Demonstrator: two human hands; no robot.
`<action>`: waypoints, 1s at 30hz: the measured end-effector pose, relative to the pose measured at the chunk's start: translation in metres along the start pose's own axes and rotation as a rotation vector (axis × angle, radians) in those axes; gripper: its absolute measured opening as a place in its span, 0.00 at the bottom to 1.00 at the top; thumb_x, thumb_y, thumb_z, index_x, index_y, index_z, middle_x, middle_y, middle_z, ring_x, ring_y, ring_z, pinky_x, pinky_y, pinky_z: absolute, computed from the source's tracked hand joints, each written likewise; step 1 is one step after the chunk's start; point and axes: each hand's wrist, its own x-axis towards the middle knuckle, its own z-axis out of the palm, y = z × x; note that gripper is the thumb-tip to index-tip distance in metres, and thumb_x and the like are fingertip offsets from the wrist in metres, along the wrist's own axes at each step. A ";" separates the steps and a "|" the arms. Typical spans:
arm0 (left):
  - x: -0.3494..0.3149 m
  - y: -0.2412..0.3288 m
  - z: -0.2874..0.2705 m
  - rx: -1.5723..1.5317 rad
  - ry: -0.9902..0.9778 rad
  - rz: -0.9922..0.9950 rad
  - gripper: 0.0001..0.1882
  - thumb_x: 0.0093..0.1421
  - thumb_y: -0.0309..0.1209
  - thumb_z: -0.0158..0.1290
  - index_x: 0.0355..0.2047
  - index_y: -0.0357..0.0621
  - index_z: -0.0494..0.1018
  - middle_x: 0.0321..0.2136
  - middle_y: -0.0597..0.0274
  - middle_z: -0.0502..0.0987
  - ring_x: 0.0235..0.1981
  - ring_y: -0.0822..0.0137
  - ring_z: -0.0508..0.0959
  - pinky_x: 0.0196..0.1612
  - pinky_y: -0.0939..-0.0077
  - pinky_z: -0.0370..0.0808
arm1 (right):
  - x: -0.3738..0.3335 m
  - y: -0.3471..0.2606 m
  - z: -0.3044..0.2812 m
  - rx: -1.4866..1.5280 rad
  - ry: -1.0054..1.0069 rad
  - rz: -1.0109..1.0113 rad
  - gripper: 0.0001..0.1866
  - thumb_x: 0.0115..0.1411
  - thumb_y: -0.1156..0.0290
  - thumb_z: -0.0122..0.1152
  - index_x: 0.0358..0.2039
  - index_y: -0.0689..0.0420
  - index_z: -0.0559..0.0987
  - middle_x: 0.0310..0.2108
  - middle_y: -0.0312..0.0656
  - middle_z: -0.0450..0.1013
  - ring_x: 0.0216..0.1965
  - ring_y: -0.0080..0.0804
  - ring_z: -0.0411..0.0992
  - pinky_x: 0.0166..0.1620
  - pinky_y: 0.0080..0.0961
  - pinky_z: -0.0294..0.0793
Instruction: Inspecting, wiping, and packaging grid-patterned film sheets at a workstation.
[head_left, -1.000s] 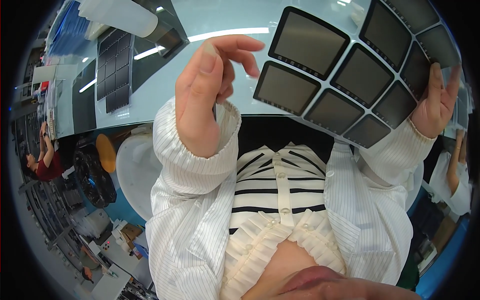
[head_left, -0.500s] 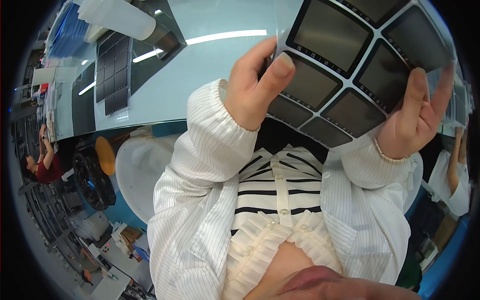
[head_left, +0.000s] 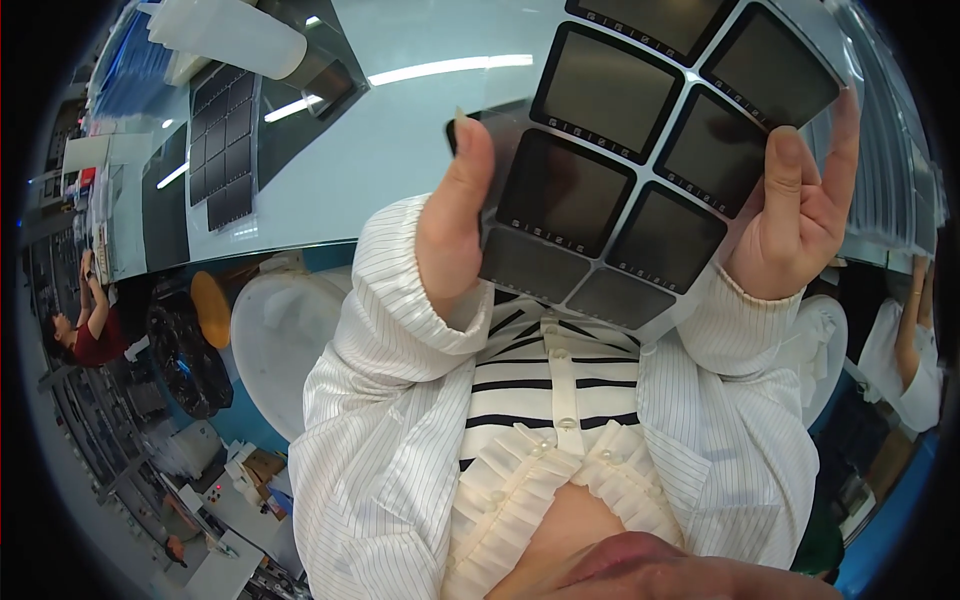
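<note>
A clear sheet with several dark, black-bordered rectangular panels (head_left: 570, 190) is held up tilted in front of my chest, above the table's near edge. My right hand (head_left: 800, 215) grips its right edge, thumb on the front face and fingers partly behind. At the left edge is my left hand (head_left: 455, 220), its thumb raised beside the sheet and its other fingers hidden. A dark, glossy corner (head_left: 510, 115) shows behind the sheet beside the left thumb; I cannot tell whether it is a separate sheet.
On the glass-topped table (head_left: 400, 140), a similar panel sheet (head_left: 222, 140) lies at left near a translucent white bottle (head_left: 235, 35) and a blue stack (head_left: 135, 60). Clear sheets (head_left: 890, 170) stand stacked at right. Other people (head_left: 95, 335) are at both sides.
The panel sheet has shifted left and slightly down, turning a little. My left thumb has come off its front face, and that hand has moved left; my right hand has moved left with the sheet.
</note>
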 end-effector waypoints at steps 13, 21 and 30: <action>-0.008 0.043 -0.076 0.524 0.376 0.329 0.24 0.63 0.45 0.32 0.35 0.40 0.73 0.28 0.62 0.74 0.21 0.77 0.61 0.23 0.84 0.57 | 0.027 -0.020 -0.029 -0.053 0.274 0.016 0.24 0.59 0.71 0.57 0.56 0.59 0.66 0.37 0.47 0.77 0.36 0.30 0.77 0.40 0.17 0.74; 0.005 0.026 -0.029 0.591 0.464 0.253 0.20 0.60 0.35 0.40 0.48 0.38 0.69 0.31 0.62 0.76 0.27 0.78 0.69 0.29 0.87 0.63 | 0.017 -0.012 -0.010 -0.269 0.462 -0.055 0.15 0.55 0.69 0.63 0.43 0.59 0.78 0.38 0.43 0.77 0.27 0.26 0.75 0.33 0.16 0.71; 0.013 0.027 -0.054 0.011 0.324 0.158 0.21 0.56 0.32 0.41 0.47 0.35 0.69 0.35 0.52 0.74 0.24 0.73 0.66 0.24 0.82 0.61 | 0.024 -0.006 -0.020 -0.212 0.451 -0.075 0.08 0.54 0.72 0.63 0.34 0.60 0.81 0.45 0.42 0.75 0.30 0.29 0.76 0.35 0.20 0.73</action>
